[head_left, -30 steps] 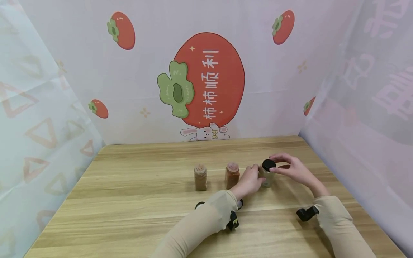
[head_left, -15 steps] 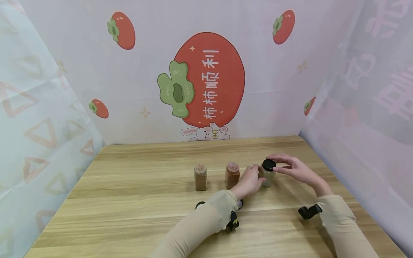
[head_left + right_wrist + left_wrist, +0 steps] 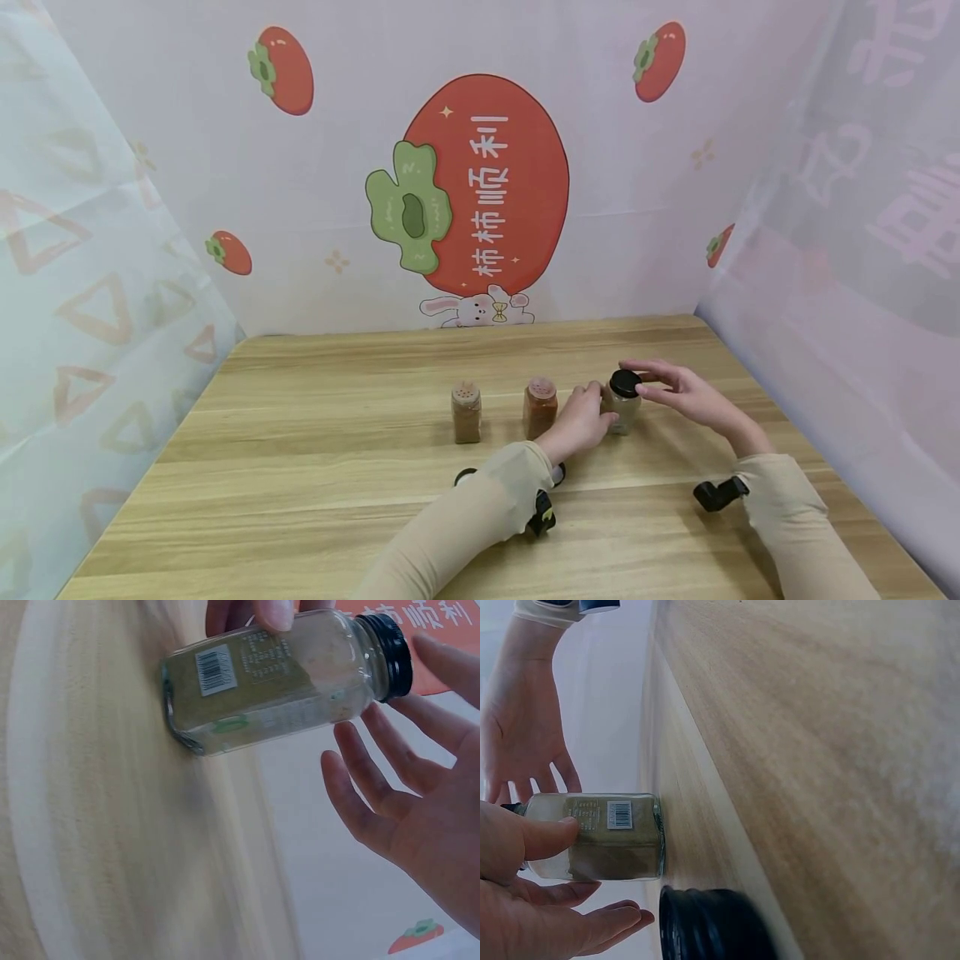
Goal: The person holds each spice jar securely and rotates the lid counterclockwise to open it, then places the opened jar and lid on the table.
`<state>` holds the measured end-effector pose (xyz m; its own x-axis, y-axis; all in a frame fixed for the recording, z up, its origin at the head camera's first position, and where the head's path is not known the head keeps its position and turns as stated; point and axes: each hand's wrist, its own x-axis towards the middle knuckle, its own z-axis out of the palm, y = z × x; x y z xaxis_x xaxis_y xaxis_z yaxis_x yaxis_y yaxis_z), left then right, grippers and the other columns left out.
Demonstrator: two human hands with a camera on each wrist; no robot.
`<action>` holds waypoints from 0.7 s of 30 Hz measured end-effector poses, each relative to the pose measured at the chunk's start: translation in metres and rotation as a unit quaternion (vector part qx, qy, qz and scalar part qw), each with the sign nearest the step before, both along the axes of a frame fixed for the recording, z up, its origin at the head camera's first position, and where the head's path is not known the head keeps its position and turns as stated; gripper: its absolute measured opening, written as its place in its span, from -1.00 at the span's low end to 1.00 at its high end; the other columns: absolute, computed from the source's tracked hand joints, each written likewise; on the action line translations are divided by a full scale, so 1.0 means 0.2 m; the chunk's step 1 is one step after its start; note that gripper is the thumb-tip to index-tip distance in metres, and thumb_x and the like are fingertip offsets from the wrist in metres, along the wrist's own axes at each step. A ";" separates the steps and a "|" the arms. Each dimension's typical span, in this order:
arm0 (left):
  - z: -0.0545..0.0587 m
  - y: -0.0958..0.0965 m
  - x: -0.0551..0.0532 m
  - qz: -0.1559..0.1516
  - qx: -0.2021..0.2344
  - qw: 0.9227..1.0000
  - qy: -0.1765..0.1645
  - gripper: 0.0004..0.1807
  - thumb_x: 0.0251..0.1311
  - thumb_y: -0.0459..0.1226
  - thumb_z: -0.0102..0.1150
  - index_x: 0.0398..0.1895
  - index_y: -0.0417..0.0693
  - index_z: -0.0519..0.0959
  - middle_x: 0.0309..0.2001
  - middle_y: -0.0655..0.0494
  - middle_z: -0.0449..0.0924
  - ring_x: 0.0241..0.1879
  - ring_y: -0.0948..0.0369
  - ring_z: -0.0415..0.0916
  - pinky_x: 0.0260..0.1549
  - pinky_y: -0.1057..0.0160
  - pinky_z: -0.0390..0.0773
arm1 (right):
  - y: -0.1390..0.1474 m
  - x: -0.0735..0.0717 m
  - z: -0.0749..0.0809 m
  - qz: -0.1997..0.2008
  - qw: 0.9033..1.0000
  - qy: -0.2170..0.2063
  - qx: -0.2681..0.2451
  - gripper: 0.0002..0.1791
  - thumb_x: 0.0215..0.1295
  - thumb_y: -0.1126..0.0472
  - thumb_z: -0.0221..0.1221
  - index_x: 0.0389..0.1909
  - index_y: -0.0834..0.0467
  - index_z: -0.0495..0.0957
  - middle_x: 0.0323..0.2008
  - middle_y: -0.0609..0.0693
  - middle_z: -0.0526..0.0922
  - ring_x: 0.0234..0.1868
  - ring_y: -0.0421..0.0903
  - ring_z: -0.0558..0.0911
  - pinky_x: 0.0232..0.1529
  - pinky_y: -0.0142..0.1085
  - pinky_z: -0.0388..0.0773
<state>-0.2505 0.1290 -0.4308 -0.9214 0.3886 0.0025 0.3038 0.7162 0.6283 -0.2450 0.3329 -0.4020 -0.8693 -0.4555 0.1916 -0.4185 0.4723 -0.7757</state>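
A glass spice jar [image 3: 622, 419] with greenish-brown powder and a barcode label stands upright on the table at the right, its black lid [image 3: 625, 383] on. My left hand [image 3: 581, 421] grips the jar's body from the left, its thumb across the label in the left wrist view. From the right, my right hand [image 3: 690, 397] has its thumb and index finger at the lid's rim, pinching it. The other right fingers [image 3: 375, 776] are spread below the lid in the right wrist view.
Left of the jar stand two lidless spice jars with sifter tops, one with light brown powder [image 3: 467, 417] and one with reddish powder [image 3: 539, 408]. Removed black lids [image 3: 465, 476] lie in front of them, partly behind my left sleeve [image 3: 480, 508]. A printed cloth backdrop [image 3: 600, 275] closes the table's far side.
My right hand has shifted a little around the lid, its thumb moving from the lid's front toward its right edge. The left hand and jar have stayed in place.
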 end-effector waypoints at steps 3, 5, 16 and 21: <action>0.00 0.00 0.00 0.001 0.002 1.000 0.000 -0.57 0.26 -0.10 0.16 0.15 0.01 0.39 0.00 0.04 0.46 -0.03 0.24 0.47 -0.08 0.32 0.52 | -0.01 0.00 -0.02 -0.027 1.000 -0.006 -0.002 -0.51 0.41 0.16 0.05 0.32 0.14 0.31 0.30 0.14 0.38 0.15 -0.27 0.43 -0.01 -0.44 0.49; 0.00 0.00 0.00 0.001 0.003 1.000 0.000 -0.57 0.26 -0.09 0.16 0.15 0.01 0.39 0.00 0.03 0.46 -0.02 0.24 0.47 -0.07 0.32 0.52 | -0.01 0.00 -0.03 -0.046 0.999 -0.003 -0.001 -0.51 0.38 0.13 0.09 0.30 0.12 0.34 0.28 0.10 0.41 0.14 -0.24 0.43 -0.03 -0.43 0.51; 0.01 0.00 0.00 -0.001 -0.002 1.000 0.007 -0.56 0.26 -0.10 0.16 0.15 -0.03 0.40 0.02 0.01 0.47 0.00 0.23 0.47 -0.05 0.32 0.52 | -0.05 -0.02 -0.06 -0.089 0.995 0.036 -0.016 -0.54 0.20 0.13 0.29 0.09 0.14 0.45 0.08 0.09 0.52 0.04 -0.18 0.52 -0.09 -0.46 0.57; 0.01 -0.01 0.01 -0.002 -0.001 1.000 0.003 -0.57 0.26 -0.09 0.16 0.15 -0.01 0.40 0.02 0.02 0.47 -0.01 0.23 0.47 -0.07 0.32 0.52 | -0.05 -0.02 -0.06 -0.088 0.995 0.044 -0.015 -0.55 0.19 0.16 0.29 0.07 0.18 0.46 0.06 0.12 0.54 0.02 -0.21 0.54 -0.10 -0.47 0.57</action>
